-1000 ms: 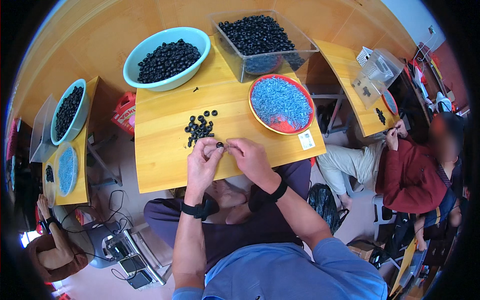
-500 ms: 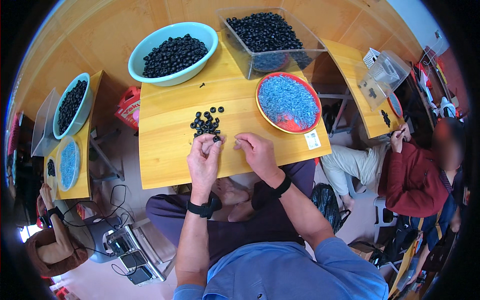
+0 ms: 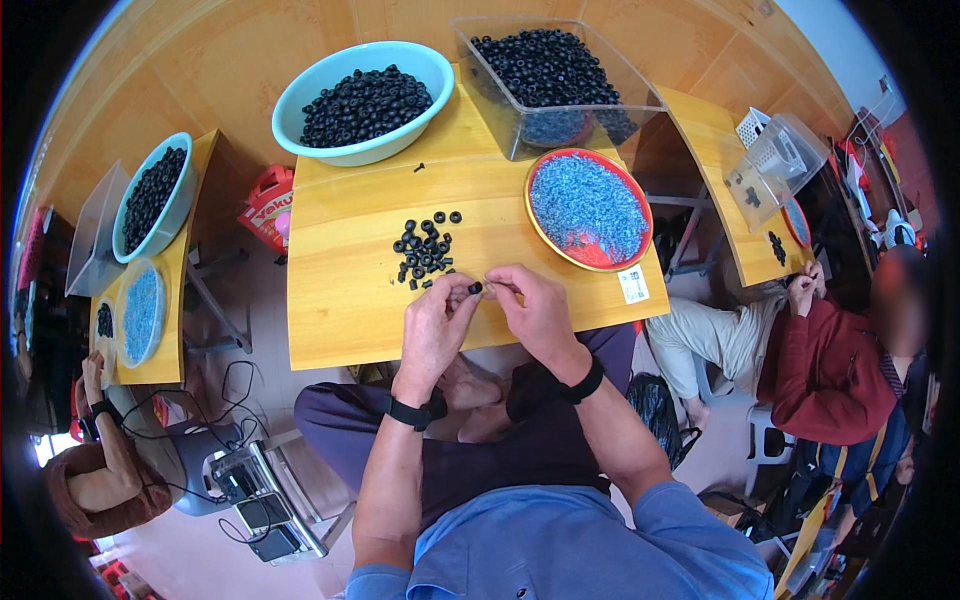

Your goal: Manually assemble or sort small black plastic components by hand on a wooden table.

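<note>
My left hand (image 3: 436,325) pinches a small black ring-shaped part (image 3: 475,288) between thumb and fingertips, above the table's near edge. Close against it, my right hand (image 3: 536,312) is closed in a pinch; whatever its fingertips hold is too small to name. Just beyond my left hand lies a loose pile of similar black parts (image 3: 424,248) on the yellow wooden table (image 3: 345,315). To the right sits a round red dish with a yellow rim (image 3: 531,222), full of small translucent blue pieces (image 3: 588,200).
At the table's back stand a pale teal basin (image 3: 365,155) and a clear plastic bin (image 3: 508,125), both heaped with black parts. A single small black piece (image 3: 420,168) lies before the basin. People sit at side tables: one in a maroon top (image 3: 835,375), another at left (image 3: 110,485).
My two hands have come together, the left moving right with the black part. Both now nearly touch at the fingertips. The whole view has shifted slightly.
</note>
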`<state>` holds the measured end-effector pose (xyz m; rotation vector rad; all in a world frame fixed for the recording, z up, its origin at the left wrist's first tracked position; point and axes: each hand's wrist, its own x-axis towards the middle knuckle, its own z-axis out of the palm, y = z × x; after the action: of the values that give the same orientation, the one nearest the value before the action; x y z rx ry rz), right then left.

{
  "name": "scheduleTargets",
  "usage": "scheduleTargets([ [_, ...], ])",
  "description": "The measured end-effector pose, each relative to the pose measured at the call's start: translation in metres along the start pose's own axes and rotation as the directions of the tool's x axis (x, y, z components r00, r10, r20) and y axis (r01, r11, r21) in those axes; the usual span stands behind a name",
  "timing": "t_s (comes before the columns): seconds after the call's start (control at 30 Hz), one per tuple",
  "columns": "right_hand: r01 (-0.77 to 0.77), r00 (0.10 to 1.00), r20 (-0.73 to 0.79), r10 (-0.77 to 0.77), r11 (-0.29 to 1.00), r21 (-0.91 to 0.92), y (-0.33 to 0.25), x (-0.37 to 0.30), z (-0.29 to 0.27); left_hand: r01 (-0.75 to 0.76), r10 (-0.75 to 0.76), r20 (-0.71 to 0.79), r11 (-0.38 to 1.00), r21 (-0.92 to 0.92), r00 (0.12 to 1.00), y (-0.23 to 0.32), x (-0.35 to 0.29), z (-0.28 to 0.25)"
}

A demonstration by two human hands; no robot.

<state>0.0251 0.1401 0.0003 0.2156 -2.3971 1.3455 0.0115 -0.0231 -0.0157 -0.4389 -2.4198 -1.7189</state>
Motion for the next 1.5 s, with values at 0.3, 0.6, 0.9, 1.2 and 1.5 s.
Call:
scheduleTargets([
  [0.3,0.109,0.992,0.068,-0.104,0.992,-0.069,-0.011,0.003,-0.009,0.046,-0.044,0.034,0.998,-0.04,0.998,0.002,0.0,-0.001],
  [0.6,0.019,0.995,0.098,-0.011,0.997,-0.081,-0.018,0.004,-0.007,0.022,-0.02,0.028,0.997,-0.073,0.999,0.002,-0.002,-0.003],
  [0.9,0.054,0.986,0.161,-0.039,0.995,-0.087,-0.012,0.034,-0.009,-0.027,-0.111,-0.446,0.956,-0.292,0.888,-0.012,0.0,0.001],
  [1.2,0.156,0.948,0.309,-0.077,0.958,-0.241,-0.011,0.044,0.014,-0.077,-0.168,-0.527,0.908,-0.412,0.833,-0.013,0.0,0.001],
  [1.5,0.282,0.923,0.355,-0.146,0.886,-0.367,-0.003,0.044,0.023,0.0,-0.132,-0.443,0.959,-0.285,0.887,-0.016,-0.002,0.001],
])
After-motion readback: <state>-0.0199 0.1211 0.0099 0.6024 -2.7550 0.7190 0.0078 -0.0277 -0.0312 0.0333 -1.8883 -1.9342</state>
